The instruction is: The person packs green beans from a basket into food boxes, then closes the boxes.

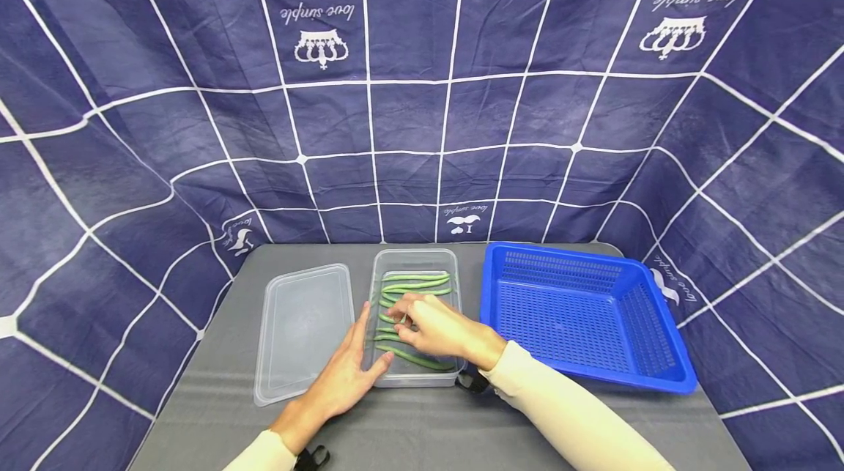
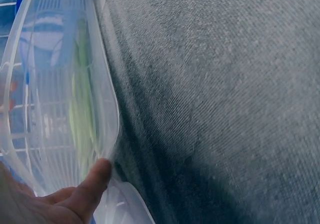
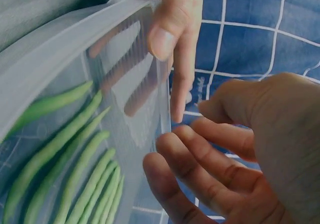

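Observation:
A clear plastic container (image 1: 414, 253) stands lengthwise on the table, with several green beans (image 1: 417, 361) lying crosswise in it. My left hand (image 1: 343, 377) rests against its left side, fingers fairly straight and the thumb at the near corner; the left wrist view shows the thumb (image 2: 97, 176) touching the container's wall. Over the beans hovers my right hand (image 1: 435, 324), its fingers loosely bent. In the right wrist view the right hand (image 3: 225, 159) has nothing between thumb and fingers, and the green beans (image 3: 60, 159) lie side by side in the container.
A clear flat lid (image 1: 306, 332) lies left of the container on the grey table (image 1: 422, 434). To the right stands a blue plastic basket (image 1: 560, 321) with slotted sides. Dark blue cloth (image 1: 409, 112) with white grid lines hangs behind and along both sides.

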Demonstrator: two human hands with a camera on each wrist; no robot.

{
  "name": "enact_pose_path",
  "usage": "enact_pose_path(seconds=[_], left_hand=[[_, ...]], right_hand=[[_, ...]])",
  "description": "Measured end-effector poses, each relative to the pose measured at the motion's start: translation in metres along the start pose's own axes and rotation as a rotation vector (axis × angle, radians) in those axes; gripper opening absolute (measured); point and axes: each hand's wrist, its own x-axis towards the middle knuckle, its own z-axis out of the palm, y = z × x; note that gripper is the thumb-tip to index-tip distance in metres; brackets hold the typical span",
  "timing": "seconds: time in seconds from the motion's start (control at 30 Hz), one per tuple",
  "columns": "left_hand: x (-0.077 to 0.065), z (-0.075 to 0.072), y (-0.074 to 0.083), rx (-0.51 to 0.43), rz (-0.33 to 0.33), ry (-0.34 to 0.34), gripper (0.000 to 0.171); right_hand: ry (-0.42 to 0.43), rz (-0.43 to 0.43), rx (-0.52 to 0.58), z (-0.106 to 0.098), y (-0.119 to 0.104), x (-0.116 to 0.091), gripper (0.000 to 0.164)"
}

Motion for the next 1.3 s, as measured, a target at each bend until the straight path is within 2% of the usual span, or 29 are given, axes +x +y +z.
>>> enact_pose_path(seconds=[0.13, 0.3, 0.43, 0.53, 0.6, 0.7, 0.87, 1.07, 1.3], left_hand=[[0.000, -0.008, -0.004, -0.030, -0.004, 0.024, 0.101], [0.001, -0.024, -0.015, -0.096, 0.008, 0.092, 0.090], [0.002, -0.041, -0.026, -0.050, 0.012, 0.200, 0.083], [0.003, -0.054, -0.035, 0.011, -0.016, 0.264, 0.080], [0.002, -0.064, -0.042, 0.049, -0.047, 0.283, 0.079], [0.001, -0.078, -0.053, 0.083, -0.106, 0.280, 0.082], [-0.001, -0.095, -0.072, 0.120, -0.187, 0.267, 0.090], [-0.003, -0.103, -0.089, 0.105, -0.264, 0.231, 0.097], [0.001, -0.104, -0.095, 0.088, -0.322, 0.184, 0.101]], right_hand=[[0.020, 0.036, 0.051, 0.007, -0.005, 0.009, 0.035], [0.033, 0.077, 0.113, 0.016, -0.009, 0.023, 0.044], [0.029, 0.084, 0.107, 0.025, -0.011, 0.036, 0.054], [0.026, 0.093, 0.078, 0.032, -0.014, 0.047, 0.062], [0.025, 0.106, 0.071, 0.036, -0.015, 0.054, 0.068], [0.020, 0.138, 0.061, 0.043, -0.017, 0.065, 0.078], [0.023, 0.247, 0.100, 0.051, -0.023, 0.082, 0.090], [-0.008, 0.342, 0.152, 0.060, -0.032, 0.101, 0.101], [-0.010, 0.421, 0.233, 0.074, -0.042, 0.122, 0.110]])
